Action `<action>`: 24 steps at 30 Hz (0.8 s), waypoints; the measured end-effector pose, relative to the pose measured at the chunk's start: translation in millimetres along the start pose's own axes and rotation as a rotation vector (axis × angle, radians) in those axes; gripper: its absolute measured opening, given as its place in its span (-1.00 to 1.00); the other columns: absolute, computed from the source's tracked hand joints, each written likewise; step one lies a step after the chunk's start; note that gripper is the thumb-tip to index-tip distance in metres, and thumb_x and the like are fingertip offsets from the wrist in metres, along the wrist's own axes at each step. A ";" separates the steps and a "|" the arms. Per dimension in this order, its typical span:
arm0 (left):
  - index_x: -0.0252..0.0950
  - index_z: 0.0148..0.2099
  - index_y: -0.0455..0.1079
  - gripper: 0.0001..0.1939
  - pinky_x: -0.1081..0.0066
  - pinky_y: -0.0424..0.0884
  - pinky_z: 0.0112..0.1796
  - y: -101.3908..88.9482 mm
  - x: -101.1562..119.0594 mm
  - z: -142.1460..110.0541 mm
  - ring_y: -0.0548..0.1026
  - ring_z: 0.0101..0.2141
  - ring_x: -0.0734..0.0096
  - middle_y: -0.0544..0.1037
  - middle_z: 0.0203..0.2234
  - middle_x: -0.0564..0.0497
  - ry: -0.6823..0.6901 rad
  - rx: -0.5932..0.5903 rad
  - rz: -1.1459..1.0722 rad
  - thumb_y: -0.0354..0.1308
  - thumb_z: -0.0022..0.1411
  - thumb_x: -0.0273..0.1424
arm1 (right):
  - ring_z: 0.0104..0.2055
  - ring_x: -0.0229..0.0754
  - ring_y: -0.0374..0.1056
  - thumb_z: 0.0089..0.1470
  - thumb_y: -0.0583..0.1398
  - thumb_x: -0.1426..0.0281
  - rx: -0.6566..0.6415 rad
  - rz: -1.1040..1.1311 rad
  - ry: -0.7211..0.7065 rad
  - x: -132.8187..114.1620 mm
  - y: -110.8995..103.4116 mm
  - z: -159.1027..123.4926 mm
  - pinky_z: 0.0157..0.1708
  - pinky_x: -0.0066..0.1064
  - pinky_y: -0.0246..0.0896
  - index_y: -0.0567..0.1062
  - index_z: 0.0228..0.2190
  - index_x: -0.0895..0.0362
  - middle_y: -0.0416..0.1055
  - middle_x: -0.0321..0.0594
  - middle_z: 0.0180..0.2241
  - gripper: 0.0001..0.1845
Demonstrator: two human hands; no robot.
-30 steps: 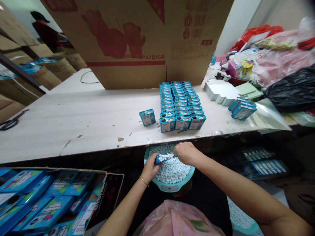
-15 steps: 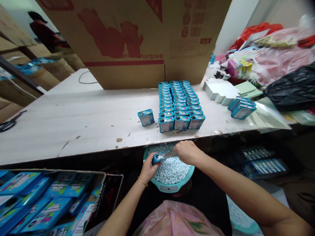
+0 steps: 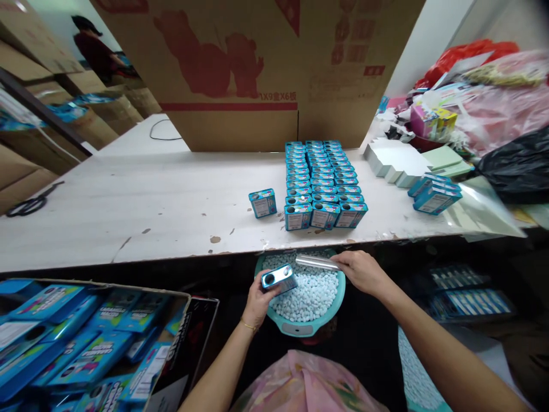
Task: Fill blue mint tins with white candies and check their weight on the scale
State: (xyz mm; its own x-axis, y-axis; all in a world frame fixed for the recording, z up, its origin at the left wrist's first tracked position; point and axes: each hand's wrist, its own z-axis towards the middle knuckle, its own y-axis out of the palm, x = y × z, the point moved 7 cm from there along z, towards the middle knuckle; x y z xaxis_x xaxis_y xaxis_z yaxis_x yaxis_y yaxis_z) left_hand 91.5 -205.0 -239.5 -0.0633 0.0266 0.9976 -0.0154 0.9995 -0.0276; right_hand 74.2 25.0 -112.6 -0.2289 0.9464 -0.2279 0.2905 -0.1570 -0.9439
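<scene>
Gripping a blue tin (image 3: 281, 281), the left hand (image 3: 256, 301) has its fingers closed around one end of it, just above a tub (image 3: 342, 289) of white pellets (image 3: 311, 297). The tin is tilted, so its shiny top shows, with a dark round spot near the hand and a small white spot toward the other end. The right hand (image 3: 362, 272) is closed on the end of a metal scoop (image 3: 316, 262), which lies level over the far part of the tub, apart from the tin. Past the tub is the white counter (image 3: 171, 200). On it stand three rows of tins (image 3: 325, 186), packed side by side, with a lone tin (image 3: 263, 203) just left of them and a small group of tins (image 3: 436, 195) well to the right, near a white stack (image 3: 397, 160). A big carton (image 3: 240, 129) stands behind the rows. Scissors (image 3: 34, 203) lie at the far left. Below them, a box (image 3: 183, 312) holds more blue tins (image 3: 92, 355), and a person (image 3: 96, 51) is in the background
</scene>
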 end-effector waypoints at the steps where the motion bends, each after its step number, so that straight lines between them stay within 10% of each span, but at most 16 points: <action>1: -0.28 -0.18 0.20 -0.58 0.33 0.28 -0.19 4.4 -2.1 0.6 0.38 -0.28 0.38 0.39 -0.33 0.04 -0.002 0.008 -0.033 0.20 -0.15 -0.39 | -0.21 -0.25 0.28 0.05 -0.09 0.41 0.005 0.001 -0.009 -2.3 0.2 -1.1 -0.30 -0.52 0.07 0.43 -0.23 -0.02 0.41 -0.30 -0.25 -0.65; 11: -0.29 -0.19 0.25 -0.63 0.31 0.22 -0.12 27.9 19.6 0.2 0.36 -0.19 0.34 0.41 -0.25 -0.02 0.106 -0.101 -0.017 0.14 -0.13 -0.52 | -0.31 -0.26 0.31 0.04 -0.09 0.41 -0.062 -0.128 -0.055 -38.7 5.3 -3.9 -0.42 -0.51 0.05 0.40 -0.23 -0.05 0.40 -0.28 -0.34 -0.65; 17: -0.27 -0.16 0.26 -0.65 0.30 0.24 -0.14 14.9 26.9 -4.9 0.36 -0.19 0.34 0.41 -0.24 -0.02 0.135 -0.080 0.098 0.09 -0.07 -0.51 | -0.27 -0.27 0.30 0.06 -0.10 0.39 0.033 -0.102 -0.016 -11.2 1.8 -10.7 -0.35 -0.51 0.08 0.39 -0.22 -0.04 0.39 -0.29 -0.31 -0.65; 24: -0.25 -0.16 0.28 -0.65 0.28 0.22 -0.12 -9.4 23.4 -6.1 0.34 -0.19 0.32 0.40 -0.25 -0.02 0.155 -0.002 0.256 0.12 -0.09 -0.47 | -0.29 -0.21 0.33 0.01 -0.10 0.53 -0.113 -0.219 0.104 32.3 89.9 4.4 -0.40 -0.47 0.12 0.41 -0.26 0.02 0.40 -0.21 -0.31 -0.63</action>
State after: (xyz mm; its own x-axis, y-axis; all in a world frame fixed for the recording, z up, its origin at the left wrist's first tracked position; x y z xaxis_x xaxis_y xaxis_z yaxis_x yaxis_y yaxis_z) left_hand 96.2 -213.6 -215.5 0.0880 0.2796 0.9561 -0.0164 0.9601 -0.2793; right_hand 88.8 40.2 -205.9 -0.2022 0.9793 0.0098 0.3477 0.0812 -0.9341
